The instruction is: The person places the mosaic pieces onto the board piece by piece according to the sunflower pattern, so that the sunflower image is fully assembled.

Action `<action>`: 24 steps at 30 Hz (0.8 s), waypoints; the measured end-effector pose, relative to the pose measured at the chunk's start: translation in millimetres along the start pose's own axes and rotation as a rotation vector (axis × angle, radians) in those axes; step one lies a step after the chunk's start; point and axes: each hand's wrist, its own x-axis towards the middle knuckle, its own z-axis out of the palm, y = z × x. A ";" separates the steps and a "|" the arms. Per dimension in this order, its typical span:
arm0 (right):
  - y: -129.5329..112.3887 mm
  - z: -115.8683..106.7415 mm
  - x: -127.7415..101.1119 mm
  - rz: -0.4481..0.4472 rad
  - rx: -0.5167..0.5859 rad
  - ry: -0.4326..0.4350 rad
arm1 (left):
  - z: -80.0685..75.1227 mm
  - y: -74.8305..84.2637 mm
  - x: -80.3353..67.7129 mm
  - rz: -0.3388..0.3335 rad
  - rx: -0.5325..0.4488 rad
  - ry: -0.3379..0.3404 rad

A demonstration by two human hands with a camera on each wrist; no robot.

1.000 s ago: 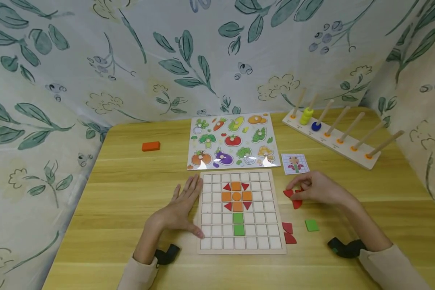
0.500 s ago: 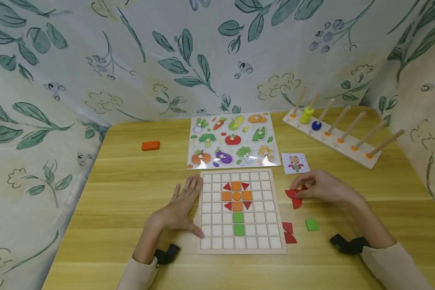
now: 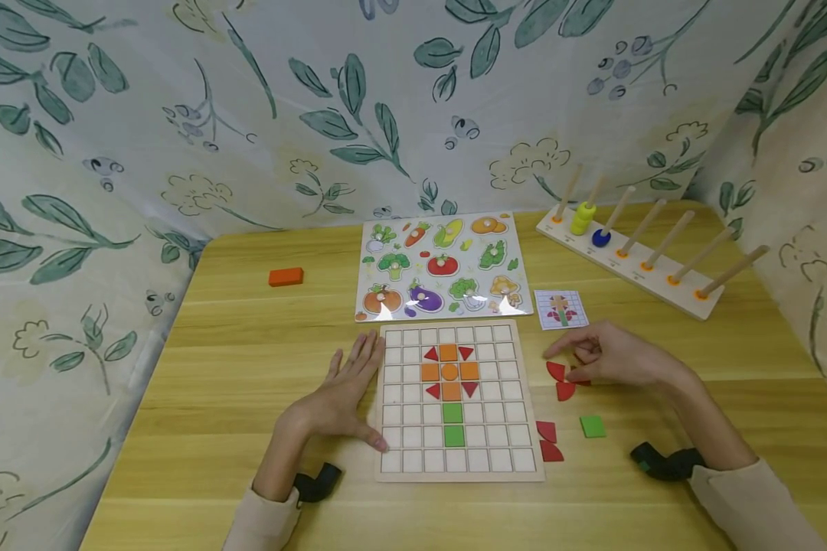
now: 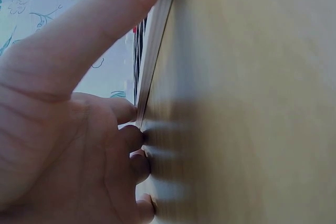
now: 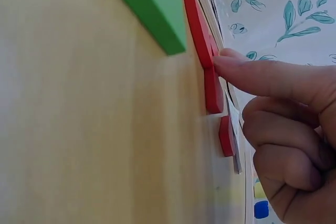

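Only unlettered pattern card [image 3: 561,309], no txt.

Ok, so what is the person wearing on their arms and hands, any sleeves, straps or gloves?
Both hands are bare, with no gloves or rings visible. The left hand and right hand come out of pale cream long sleeves that end at the wrists. Each wrist carries a black curved mount, the right one with a dark green patch.

A wooden table [image 3: 248,367] stands enclosed by leaf-patterned fabric walls [image 3: 179,115].
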 end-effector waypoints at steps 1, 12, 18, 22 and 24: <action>0.0 0.2 0.2 -0.014 0.004 -0.012 | 0.1 0.0 0.0 -0.001 -0.002 0.001; -2.1 3.6 -0.6 -0.015 0.022 -0.042 | 0.1 0.4 -0.1 -0.004 0.000 -0.002; -1.6 5.9 0.8 0.007 -0.018 -0.022 | -0.6 1.0 -0.1 -0.002 -0.008 0.000; -4.8 9.4 2.6 0.031 -0.047 0.019 | -0.8 1.0 -0.2 -0.005 -0.008 -0.006; -6.4 11.3 3.8 0.049 -0.045 0.042 | -1.1 1.2 -0.4 -0.008 -0.009 -0.010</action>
